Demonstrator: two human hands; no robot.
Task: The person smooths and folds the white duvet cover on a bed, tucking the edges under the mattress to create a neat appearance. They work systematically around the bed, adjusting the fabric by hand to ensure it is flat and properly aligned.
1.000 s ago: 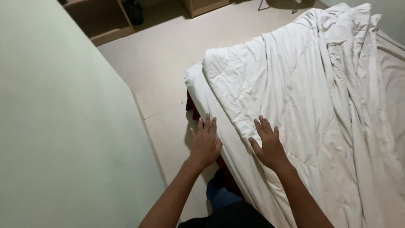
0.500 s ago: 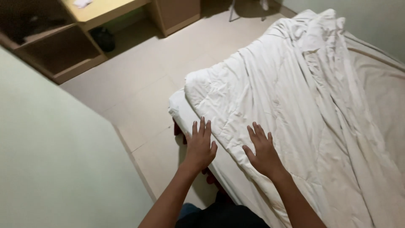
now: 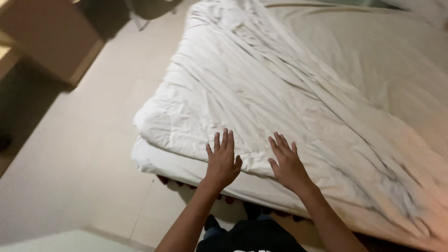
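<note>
Palms down, my left hand (image 3: 223,161) and right hand (image 3: 288,163) rest open with fingers spread on the rumpled white duvet (image 3: 261,93), near its edge at the foot of the bed (image 3: 373,60).

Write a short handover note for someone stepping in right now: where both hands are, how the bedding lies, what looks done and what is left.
Left hand: open, fingers spread, flat on the near edge of the white blanket, holding nothing.
Right hand: the same, open and flat on the blanket just beside the left.
Blanket: creased, lying slantwise over the near corner of the mattress; the far right part of the bed shows only the bare sheet.
Done: the blanket is on the bed, with its near edge close to the mattress edge.
Left: it looks as if the creases need smoothing and the uncovered side covering.
</note>
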